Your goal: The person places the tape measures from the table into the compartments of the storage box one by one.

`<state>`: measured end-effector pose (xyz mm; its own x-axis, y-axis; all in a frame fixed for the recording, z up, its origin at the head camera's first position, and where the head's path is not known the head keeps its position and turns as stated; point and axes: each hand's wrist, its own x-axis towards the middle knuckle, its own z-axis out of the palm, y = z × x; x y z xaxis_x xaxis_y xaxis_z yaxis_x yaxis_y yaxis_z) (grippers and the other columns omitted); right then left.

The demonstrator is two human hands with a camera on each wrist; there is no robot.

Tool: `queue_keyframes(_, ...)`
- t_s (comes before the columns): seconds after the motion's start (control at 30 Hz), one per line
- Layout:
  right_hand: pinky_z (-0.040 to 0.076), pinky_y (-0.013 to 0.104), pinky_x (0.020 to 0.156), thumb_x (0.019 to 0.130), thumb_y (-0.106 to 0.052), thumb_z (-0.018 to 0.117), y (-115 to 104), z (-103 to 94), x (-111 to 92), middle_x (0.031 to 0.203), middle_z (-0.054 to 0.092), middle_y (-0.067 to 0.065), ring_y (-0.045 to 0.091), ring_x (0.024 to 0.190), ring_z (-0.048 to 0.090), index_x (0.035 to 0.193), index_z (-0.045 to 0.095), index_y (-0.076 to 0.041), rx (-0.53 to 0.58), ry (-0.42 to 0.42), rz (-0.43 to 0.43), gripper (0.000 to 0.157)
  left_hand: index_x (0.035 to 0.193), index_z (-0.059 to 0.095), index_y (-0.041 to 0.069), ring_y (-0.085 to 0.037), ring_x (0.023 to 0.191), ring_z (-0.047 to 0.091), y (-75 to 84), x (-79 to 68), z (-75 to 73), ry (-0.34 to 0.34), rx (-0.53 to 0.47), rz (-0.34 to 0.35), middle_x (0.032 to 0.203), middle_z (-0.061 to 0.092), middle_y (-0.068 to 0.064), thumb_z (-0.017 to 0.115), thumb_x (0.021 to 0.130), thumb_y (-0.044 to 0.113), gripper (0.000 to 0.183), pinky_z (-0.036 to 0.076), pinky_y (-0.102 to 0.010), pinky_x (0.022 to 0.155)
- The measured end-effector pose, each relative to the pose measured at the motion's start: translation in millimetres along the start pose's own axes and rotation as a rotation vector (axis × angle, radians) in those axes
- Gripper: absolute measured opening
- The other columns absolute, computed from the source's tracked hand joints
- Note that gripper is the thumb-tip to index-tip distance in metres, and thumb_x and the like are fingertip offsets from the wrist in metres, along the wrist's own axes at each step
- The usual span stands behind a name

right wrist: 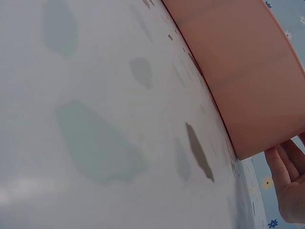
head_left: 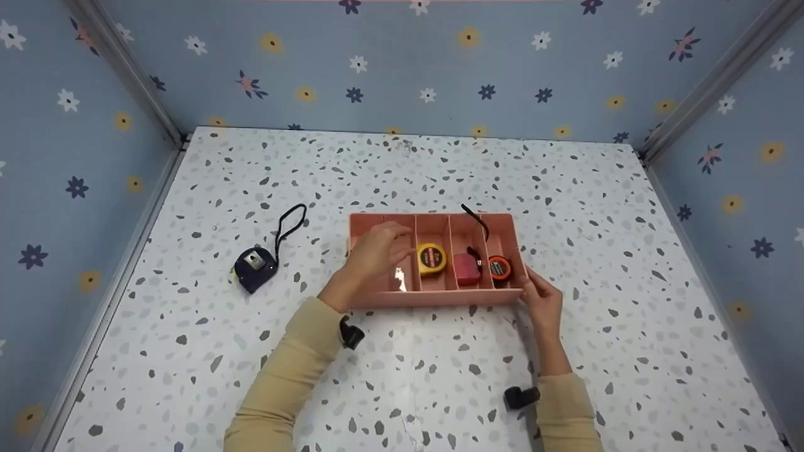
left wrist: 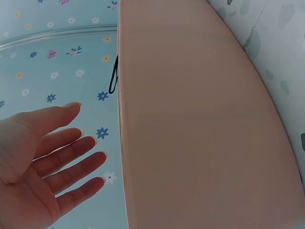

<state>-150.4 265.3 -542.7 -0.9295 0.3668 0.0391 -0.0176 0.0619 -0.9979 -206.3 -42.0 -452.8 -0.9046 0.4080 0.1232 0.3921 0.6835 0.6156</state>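
A pink divided box [head_left: 433, 299] stands on the table. In it lie a yellow tape measure [head_left: 431, 259], a pink tape measure [head_left: 467, 269] with a dark strap, and an orange-and-black tape measure [head_left: 500, 268] in the rightmost compartment. My left hand [head_left: 377, 254] is over the left compartments, partly hiding them; in the left wrist view its fingers [left wrist: 78, 157] are spread and hold nothing. At the box's front right corner, my right hand [head_left: 543, 301] touches the end wall from outside; the right wrist view shows its thumb [right wrist: 278, 168] against the wall.
A dark purple tape measure [head_left: 256, 269] with a black wrist loop lies on the speckled table [head_left: 414, 169], left of the box. A black strap [head_left: 475, 220] sticks up over the box's back right part. Flowered panels [head_left: 402, 69] border the table at the back and sides.
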Motion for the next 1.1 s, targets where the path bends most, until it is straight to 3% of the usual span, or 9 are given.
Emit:
queue_keyframes(0.23, 0.05, 0.022, 0.068, 0.082, -0.016, 0.063, 2.8, -0.6, 0.8, 0.111, 0.059, 0.014, 0.008, 0.088, 0.059, 0.115, 0.058, 0.001, -0.001, -0.004, 0.012, 0.037, 0.114, 0.057, 0.001, -0.024, 0.105, 0.051, -6.2, -8.7, -8.0, 0.036, -0.002, -0.04, 0.113, 0.057, -0.011, 0.065, 0.081, 0.018, 0.039, 0.04, -0.033, 0.09)
queue_keyframes(0.43, 0.05, 0.023, 0.07, 0.082, -0.016, 0.063, 9.6, -2.3, 2.7, 0.114, 0.057, 0.016, 0.014, 0.094, 0.058, 0.113, 0.059, 0.001, 0.046, -0.015, -0.012, 0.036, 0.114, 0.057, 0.001, -0.024, 0.104, 0.051, -12.8, -17.0, -12.2, 0.061, 0.007, -0.049, 0.112, 0.056, -0.012, 0.065, 0.081, 0.019, 0.038, 0.04, -0.033, 0.09)
queue_keyframes(0.67, 0.05, 0.023, 0.07, 0.079, -0.027, 0.066, 30.8, -7.8, 13.4, 0.112, 0.059, 0.01, 0.013, 0.094, 0.058, 0.112, 0.063, -0.007, 0.017, 0.005, -0.001, 0.039, 0.113, 0.057, 0.001, -0.025, 0.105, 0.051, -21.3, -27.4, -17.7, 0.099, -0.016, -0.055, 0.113, 0.056, -0.013, 0.064, 0.082, 0.019, 0.037, 0.039, -0.036, 0.09)
queue_keyframes(0.8, 0.05, 0.023, 0.071, 0.08, -0.025, 0.065, 22.3, -5.6, 9.2, 0.112, 0.059, 0.011, 0.013, 0.093, 0.058, 0.112, 0.061, -0.004, 0.021, 0.001, 0.0, 0.039, 0.113, 0.057, 0.001, -0.026, 0.105, 0.05, -27.0, -32.5, -20.7, 0.122, -0.029, -0.059, 0.112, 0.056, -0.013, 0.064, 0.081, 0.016, 0.036, 0.039, -0.037, 0.09)
queue_keyframes(1.0, 0.05, 0.023, 0.068, 0.085, -0.007, 0.058, 6.8, -1.8, 1.5, 0.107, 0.061, 0.013, 0.009, 0.088, 0.059, 0.115, 0.055, 0.007, 0.056, -0.012, -0.015, 0.033, 0.116, 0.055, -0.002, -0.027, 0.094, 0.054, -35.4, -40.9, -26.4, 0.148, -0.032, -0.077, 0.113, 0.055, -0.016, 0.066, 0.08, 0.016, 0.042, 0.044, -0.037, 0.082)
queue_keyframes(1.1, 0.05, 0.023, 0.069, 0.084, -0.016, 0.06, 13.3, -2.9, 3.9, 0.109, 0.06, 0.014, 0.009, 0.09, 0.059, 0.116, 0.055, 0.006, 0.034, -0.016, -0.025, 0.038, 0.118, 0.053, -0.002, -0.028, 0.101, 0.052, -40.5, -45.8, -29.1, 0.148, -0.033, -0.096, 0.115, 0.053, -0.016, 0.066, 0.08, 0.017, 0.045, 0.041, -0.038, 0.087)
